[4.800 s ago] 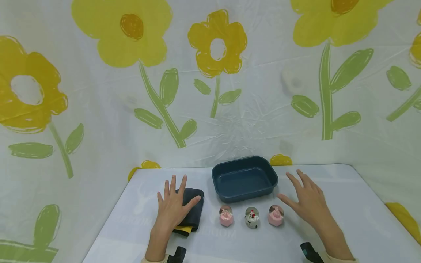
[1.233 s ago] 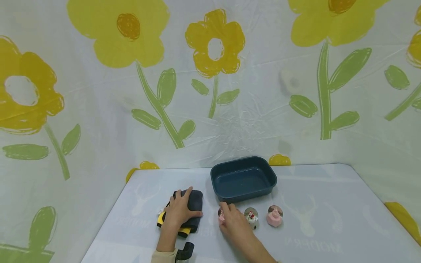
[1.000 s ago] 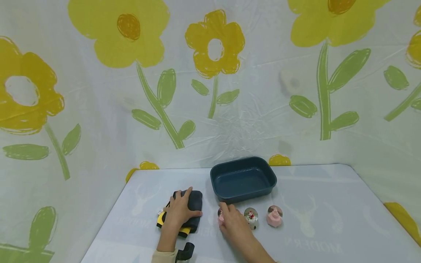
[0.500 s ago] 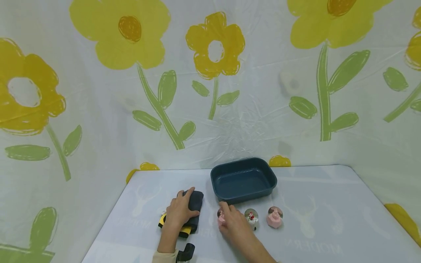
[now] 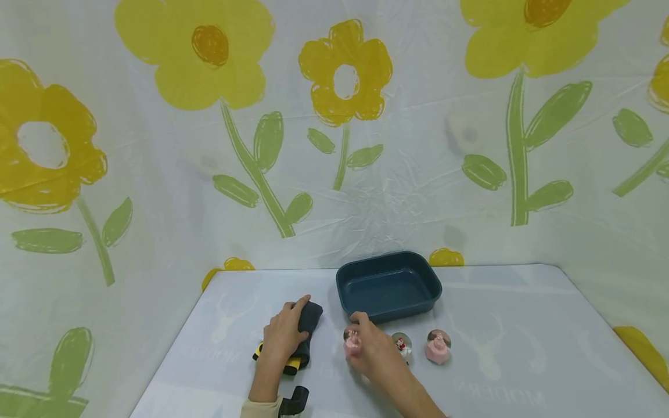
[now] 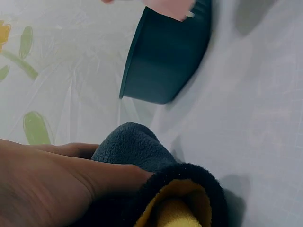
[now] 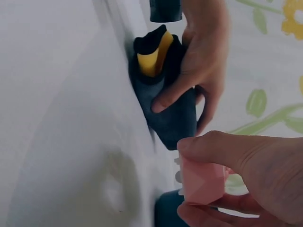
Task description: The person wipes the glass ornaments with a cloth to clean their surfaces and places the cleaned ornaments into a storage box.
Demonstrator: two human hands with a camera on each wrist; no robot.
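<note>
My left hand [image 5: 282, 335] grips a folded dark grey towel [image 5: 310, 320] with a yellow inner side. In the right wrist view, its thumb presses the near face while the other fingers go behind. The towel's edge [image 6: 199, 177] curls up, baring the yellow lining. My right hand [image 5: 377, 355] pinches a small snow globe with a pink faceted base [image 5: 352, 343]; the right wrist view shows thumb and fingers on the base [image 7: 202, 182], raised off the table. A snow globe with a white base [image 5: 402, 345] is partly behind that hand, and another pink one [image 5: 438, 347] stands farther right.
A dark blue rectangular container [image 5: 432, 297] stands behind the snow globes, near the table's back edge. The pale table [image 5: 496, 325] bears faint printed patterns. A flower-printed curtain [image 5: 418, 162] hangs behind and along the sides.
From being spread above the table, both hands came down to the towel and the left snow globe. Lately the left hand bunched the towel narrower, and the right hand lifted the globe slightly.
</note>
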